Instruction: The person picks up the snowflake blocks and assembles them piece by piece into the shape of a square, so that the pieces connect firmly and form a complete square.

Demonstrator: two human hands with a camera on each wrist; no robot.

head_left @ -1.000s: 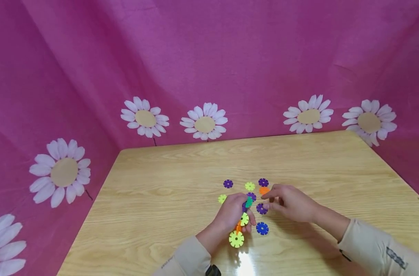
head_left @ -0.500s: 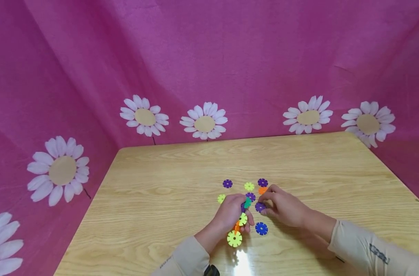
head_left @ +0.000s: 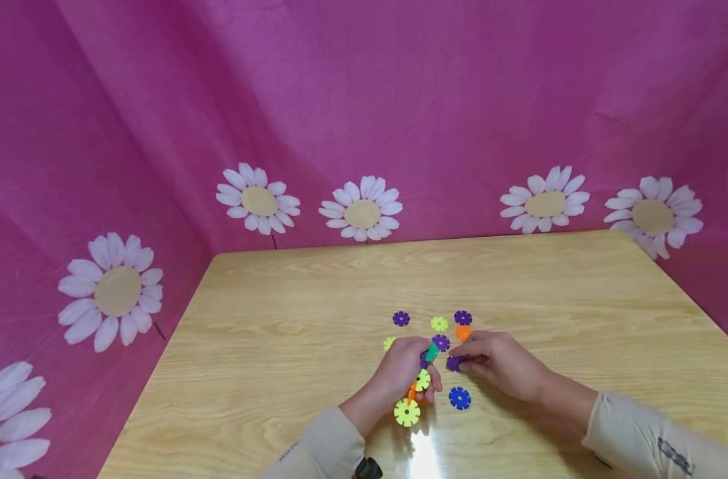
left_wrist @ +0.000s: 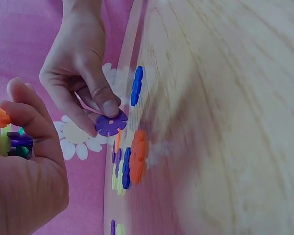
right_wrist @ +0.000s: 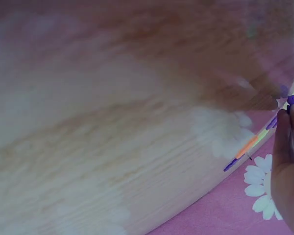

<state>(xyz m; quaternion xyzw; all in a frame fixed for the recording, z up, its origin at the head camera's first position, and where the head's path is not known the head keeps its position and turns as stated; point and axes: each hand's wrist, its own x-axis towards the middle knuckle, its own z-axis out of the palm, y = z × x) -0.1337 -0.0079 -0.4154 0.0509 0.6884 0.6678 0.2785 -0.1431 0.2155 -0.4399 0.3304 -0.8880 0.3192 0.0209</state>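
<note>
Head view, lower centre, plainly separate: purple discs (head_left: 440, 339), 4; yellow discs (head_left: 439, 324), 2; orange disc (head_left: 463, 332), 1; blue disc (head_left: 460, 404), 1. Linked cluster (head_left: 424, 384), 1, members unclear. Hands (head_left: 502, 362), 2. Flowers (head_left: 361, 214), 6.

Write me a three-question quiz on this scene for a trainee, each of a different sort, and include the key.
1. Which hand pinches a single purple, round, notched plastic disc?
A) left B) right C) neither
2. True or false: the left hand holds nothing.
3. Fill the gap: the blue, round, notched plastic disc lies on the pale wood-grain table, to the person's ___ of the left hand.

Key: 1. B, the right hand. 2. False; it holds a multicoloured chain of joined plastic discs. 3. Right.
</note>
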